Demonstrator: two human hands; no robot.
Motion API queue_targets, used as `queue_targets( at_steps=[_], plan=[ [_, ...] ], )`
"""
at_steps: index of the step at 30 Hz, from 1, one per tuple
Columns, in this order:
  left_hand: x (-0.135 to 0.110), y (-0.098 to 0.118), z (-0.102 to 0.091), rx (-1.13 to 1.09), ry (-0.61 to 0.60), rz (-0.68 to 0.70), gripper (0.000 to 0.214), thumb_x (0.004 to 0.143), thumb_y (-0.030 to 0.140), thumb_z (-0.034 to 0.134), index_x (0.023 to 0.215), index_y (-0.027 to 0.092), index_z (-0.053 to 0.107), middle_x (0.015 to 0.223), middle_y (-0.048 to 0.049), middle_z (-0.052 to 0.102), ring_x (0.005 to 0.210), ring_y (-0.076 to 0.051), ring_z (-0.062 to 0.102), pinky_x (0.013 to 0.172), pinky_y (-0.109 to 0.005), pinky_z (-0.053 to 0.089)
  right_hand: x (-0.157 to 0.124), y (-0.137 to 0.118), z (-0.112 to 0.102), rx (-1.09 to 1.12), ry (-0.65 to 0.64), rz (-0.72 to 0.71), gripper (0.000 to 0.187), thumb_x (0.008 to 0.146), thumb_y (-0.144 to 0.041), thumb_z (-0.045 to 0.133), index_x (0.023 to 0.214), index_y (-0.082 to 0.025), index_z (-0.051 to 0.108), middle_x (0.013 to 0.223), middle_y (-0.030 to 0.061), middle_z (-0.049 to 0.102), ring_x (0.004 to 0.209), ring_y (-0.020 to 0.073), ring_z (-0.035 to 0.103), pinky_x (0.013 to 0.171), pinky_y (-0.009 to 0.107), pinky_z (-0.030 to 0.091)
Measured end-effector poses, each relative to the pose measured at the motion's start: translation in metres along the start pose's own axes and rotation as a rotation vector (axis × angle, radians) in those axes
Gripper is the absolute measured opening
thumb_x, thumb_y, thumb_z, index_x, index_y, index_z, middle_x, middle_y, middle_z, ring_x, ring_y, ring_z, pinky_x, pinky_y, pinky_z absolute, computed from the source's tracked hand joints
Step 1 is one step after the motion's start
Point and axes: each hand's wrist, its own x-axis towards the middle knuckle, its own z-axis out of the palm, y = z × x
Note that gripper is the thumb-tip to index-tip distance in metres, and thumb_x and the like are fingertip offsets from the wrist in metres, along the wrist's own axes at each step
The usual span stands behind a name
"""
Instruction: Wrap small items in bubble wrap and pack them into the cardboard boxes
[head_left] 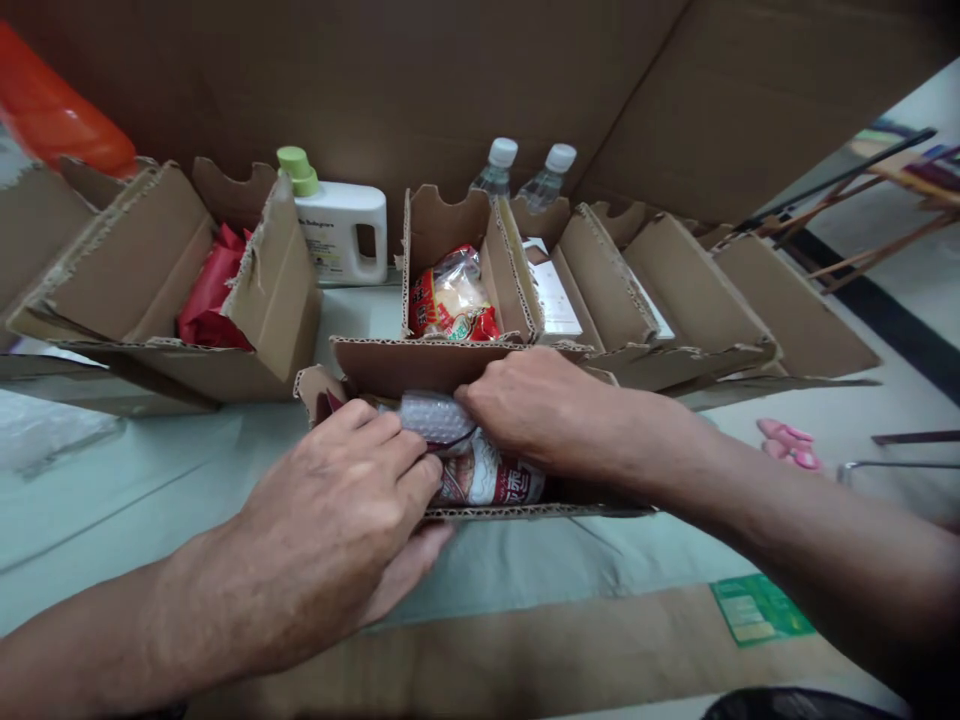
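Observation:
A small cardboard box [420, 365] sits in front of me, open at the top. Inside it lie a piece of bubble wrap [439, 418] and a red and white printed food packet [487, 475]. My left hand [352, 510] is closed over the box's front left edge, fingers inside and thumb outside below the rim. From the right, my right hand [536, 405] reaches into the box, its fingers curled against the end of the bubble wrap. The fingertips of my right hand are partly hidden, and both hands cover some of the contents.
Behind stands a row of cardboard compartments; one holds a red packet [214, 290], another a snack bag [454, 295], another a white box [553, 290]. A white detergent bottle [341, 230] and two clear bottles [495, 170] stand behind. Bubble wrap [52, 430] lies at left.

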Motion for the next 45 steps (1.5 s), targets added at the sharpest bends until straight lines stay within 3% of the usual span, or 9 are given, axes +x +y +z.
queue_targets(
  at_steps=[4,10,15,21,24,27,31,37,45],
  plan=[
    [0.000,0.000,-0.007,-0.031,0.039,-0.015,0.024,0.089,0.037,0.067,0.108,0.024,0.074,0.105,-0.0114,0.073,0.099,-0.034,0.067,0.095,-0.054,0.054,-0.019,-0.012,-0.050,-0.322,-0.216,-0.217,0.022,0.098,-0.037,0.064,0.082,-0.023,0.071,0.067,0.0014,0.072,0.057,0.0176,0.067,0.054,0.030,0.042],
    [-0.054,0.006,-0.010,-0.140,0.559,-0.252,0.062,0.085,0.031,0.076,0.145,0.035,0.057,0.157,0.0002,0.051,0.143,-0.039,0.048,0.122,-0.056,0.038,-0.115,-0.008,-0.101,-0.269,0.305,0.139,0.023,0.102,-0.044,0.060,0.112,-0.031,0.075,0.099,0.0041,0.081,0.080,0.0184,0.075,0.067,0.034,0.054],
    [-0.106,0.010,0.044,-0.371,0.526,-0.625,0.075,0.090,0.037,0.071,0.158,0.032,0.039,0.159,-0.0073,0.047,0.143,-0.035,0.049,0.121,-0.057,0.039,-0.172,0.007,-0.046,0.108,0.258,0.432,0.032,0.095,-0.050,0.065,0.115,-0.027,0.073,0.101,0.0067,0.080,0.083,0.0240,0.076,0.075,0.037,0.061],
    [-0.088,0.021,0.099,-0.818,0.455,-0.679,0.078,0.085,0.047,0.072,0.152,0.021,0.041,0.154,-0.0158,0.050,0.144,-0.036,0.047,0.122,-0.056,0.036,-0.161,-0.010,0.041,0.436,0.260,0.465,0.054,0.084,-0.057,0.069,0.117,-0.015,0.071,0.113,0.0153,0.077,0.104,0.0329,0.073,0.093,0.047,0.059],
    [-0.105,0.038,0.103,-0.867,0.504,-0.709,0.079,0.083,0.050,0.074,0.150,0.020,0.043,0.152,-0.0162,0.052,0.147,-0.036,0.044,0.125,-0.055,0.031,-0.181,-0.037,0.054,0.452,0.345,0.470,0.049,0.088,-0.050,0.068,0.123,-0.015,0.070,0.121,0.0163,0.075,0.116,0.0356,0.069,0.101,0.049,0.056],
    [-0.161,0.054,0.098,-0.834,0.508,-0.916,0.077,0.076,0.056,0.078,0.139,0.020,0.053,0.137,-0.0163,0.064,0.142,-0.039,0.050,0.124,-0.058,0.031,-0.210,-0.080,0.063,0.458,0.358,0.410,0.055,0.090,-0.039,0.068,0.141,-0.020,0.060,0.139,0.0150,0.067,0.131,0.0357,0.061,0.107,0.050,0.055],
    [-0.224,0.043,0.064,-0.755,0.673,-1.191,0.072,0.066,0.056,0.085,0.124,0.022,0.060,0.124,-0.0132,0.070,0.127,-0.039,0.063,0.113,-0.057,0.047,-0.195,-0.135,0.075,0.536,0.256,0.232,0.079,0.089,-0.031,0.070,0.160,-0.023,0.037,0.151,0.0142,0.057,0.138,0.0336,0.056,0.113,0.052,0.051],
    [-0.173,0.016,0.024,-0.728,0.842,-0.890,0.076,0.067,0.044,0.087,0.131,0.019,0.056,0.133,-0.0130,0.067,0.123,-0.034,0.066,0.112,-0.052,0.050,-0.149,-0.136,0.057,0.592,0.362,0.210,0.058,0.091,-0.032,0.065,0.147,-0.021,0.053,0.143,0.0139,0.064,0.132,0.0316,0.060,0.113,0.051,0.049],
    [-0.147,-0.021,0.043,-0.933,0.562,-0.596,0.080,0.071,0.035,0.078,0.145,0.016,0.052,0.140,-0.0143,0.064,0.131,-0.036,0.060,0.115,-0.050,0.045,-0.238,-0.167,0.098,0.546,0.407,0.411,0.066,0.095,-0.031,0.063,0.157,-0.023,0.040,0.146,0.0169,0.058,0.126,0.0330,0.063,0.102,0.052,0.057]
  ],
)
